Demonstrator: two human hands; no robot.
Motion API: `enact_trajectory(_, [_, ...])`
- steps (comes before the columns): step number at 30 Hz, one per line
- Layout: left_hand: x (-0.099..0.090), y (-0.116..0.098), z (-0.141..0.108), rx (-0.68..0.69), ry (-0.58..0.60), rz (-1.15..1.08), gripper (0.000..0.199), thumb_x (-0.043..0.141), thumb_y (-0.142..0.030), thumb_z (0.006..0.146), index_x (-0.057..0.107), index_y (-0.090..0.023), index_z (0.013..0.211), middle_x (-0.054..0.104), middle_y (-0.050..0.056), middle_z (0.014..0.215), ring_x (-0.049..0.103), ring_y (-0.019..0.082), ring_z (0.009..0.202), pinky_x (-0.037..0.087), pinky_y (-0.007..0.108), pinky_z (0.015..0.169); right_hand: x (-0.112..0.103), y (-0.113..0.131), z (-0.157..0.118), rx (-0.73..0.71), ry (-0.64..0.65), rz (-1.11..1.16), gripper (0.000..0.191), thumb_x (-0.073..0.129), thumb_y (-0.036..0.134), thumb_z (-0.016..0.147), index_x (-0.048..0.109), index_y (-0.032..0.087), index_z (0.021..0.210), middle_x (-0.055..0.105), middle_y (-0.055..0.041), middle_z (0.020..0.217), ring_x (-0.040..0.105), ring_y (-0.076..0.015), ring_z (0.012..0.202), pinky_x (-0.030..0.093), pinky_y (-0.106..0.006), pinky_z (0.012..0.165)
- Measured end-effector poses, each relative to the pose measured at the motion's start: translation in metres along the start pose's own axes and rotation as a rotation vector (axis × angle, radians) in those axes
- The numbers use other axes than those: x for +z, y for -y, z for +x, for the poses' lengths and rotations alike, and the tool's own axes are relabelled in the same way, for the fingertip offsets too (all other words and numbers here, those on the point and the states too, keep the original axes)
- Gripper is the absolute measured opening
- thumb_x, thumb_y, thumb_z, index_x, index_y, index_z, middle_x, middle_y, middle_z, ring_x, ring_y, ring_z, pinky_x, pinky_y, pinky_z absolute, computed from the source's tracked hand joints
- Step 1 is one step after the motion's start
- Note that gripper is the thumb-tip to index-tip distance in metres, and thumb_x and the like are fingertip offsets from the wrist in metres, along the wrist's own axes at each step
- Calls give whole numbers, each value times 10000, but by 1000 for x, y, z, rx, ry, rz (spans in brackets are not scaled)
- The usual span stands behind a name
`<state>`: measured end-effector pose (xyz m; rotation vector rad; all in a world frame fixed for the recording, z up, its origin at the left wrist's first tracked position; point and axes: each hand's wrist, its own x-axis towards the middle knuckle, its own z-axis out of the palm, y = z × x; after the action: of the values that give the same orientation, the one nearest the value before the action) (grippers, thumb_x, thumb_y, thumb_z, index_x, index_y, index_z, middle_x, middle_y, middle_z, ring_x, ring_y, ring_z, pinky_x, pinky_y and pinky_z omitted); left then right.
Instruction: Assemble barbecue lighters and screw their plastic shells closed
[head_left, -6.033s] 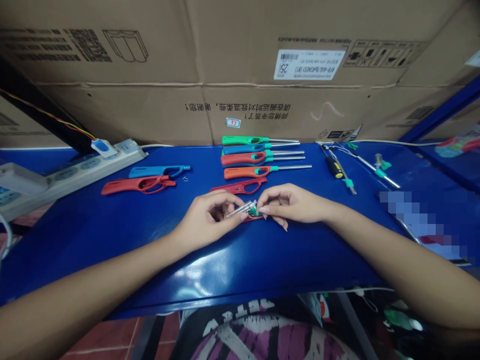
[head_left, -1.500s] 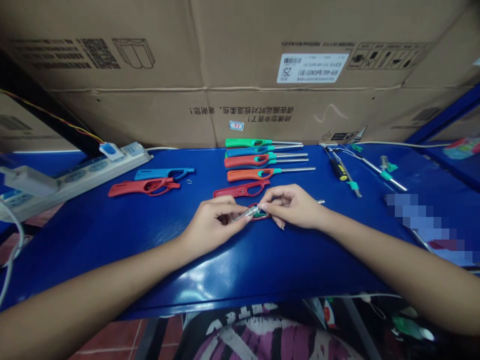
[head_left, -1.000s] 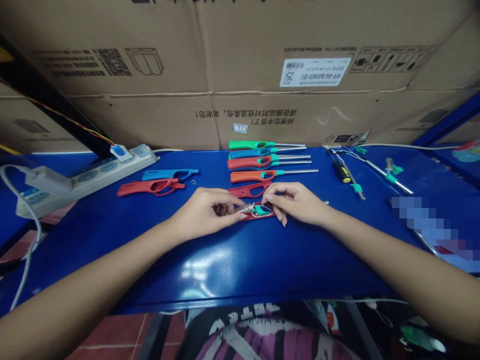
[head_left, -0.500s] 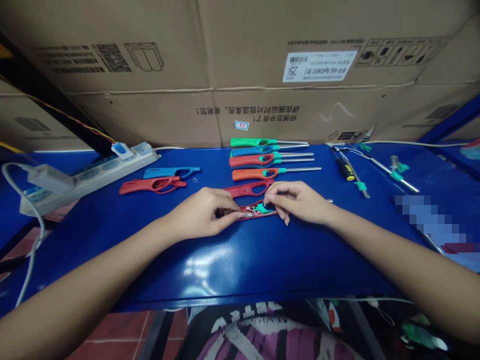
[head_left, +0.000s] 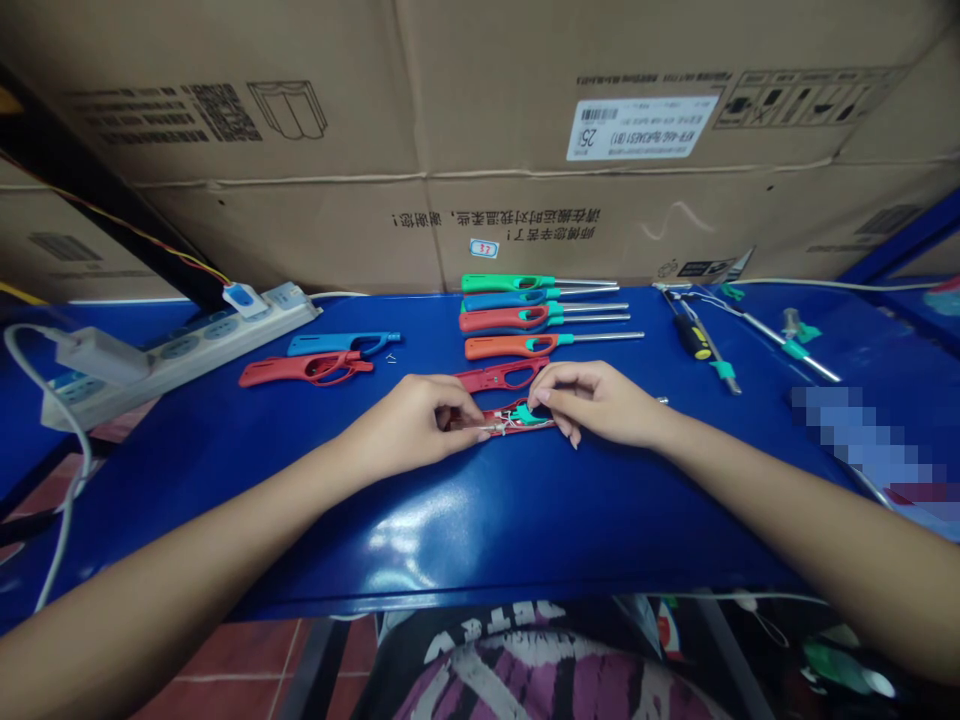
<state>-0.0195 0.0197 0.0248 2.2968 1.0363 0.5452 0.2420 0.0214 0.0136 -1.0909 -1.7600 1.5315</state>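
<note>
An opened red lighter shell half lies on the blue table in front of me, with a green trigger and white wires inside it. My left hand is closed at the shell's left end, thumb and fingers around the small parts there. My right hand is closed on the shell's right part beside the trigger, its fingertips bent down. Just behind lies the matching red shell half. A metal tube tip shows past my right hand; the rest of it is hidden.
Several assembled lighters, including an orange one, lie behind the shells. At left are blue and red shells, tiny screws and a power strip. A screwdriver and loose tubes lie at right. A cardboard box stands behind.
My left thumb and fingers have shifted slightly and opened a little at the shell's left end, so more of the inside shows. My right hand stays about where it was.
</note>
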Motion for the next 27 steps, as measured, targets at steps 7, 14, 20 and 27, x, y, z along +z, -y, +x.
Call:
enact_trajectory(7, [-4, -5, -2, -25, 4, 15, 172, 678, -295, 916, 819, -201, 943, 750, 41, 827, 645, 133, 684, 471, 235, 618, -1, 0, 0, 1, -1, -6, 350, 686, 498, 866, 647, 151, 887, 578, 46, 557, 547, -85, 455, 522, -218, 447])
enact_trajectory(14, [-9, -6, -3, -39, 47, 72, 132, 700, -249, 896, 824, -202, 905, 752, 40, 820, 666, 146, 695, 489, 245, 640, 0, 3, -1, 12, -5, -30, 324, 673, 472, 875, 641, 149, 881, 579, 50, 539, 547, -82, 434, 507, -213, 449])
enact_trajectory(20, [-14, -6, -1, -50, 111, 50, 124, 744, -211, 860, 820, -199, 958, 760, 42, 860, 696, 157, 755, 517, 247, 681, 1, 4, -1, 14, -7, -27, 314, 670, 458, 875, 644, 145, 883, 579, 52, 537, 550, -82, 435, 508, -209, 446])
enact_trajectory(27, [-11, -14, -5, 15, 85, 160, 135, 688, -225, 913, 812, -190, 954, 750, 54, 874, 688, 168, 773, 531, 273, 711, -1, 2, 0, 17, -2, -31, 324, 671, 468, 885, 654, 144, 897, 570, 53, 542, 547, -79, 444, 516, -207, 447])
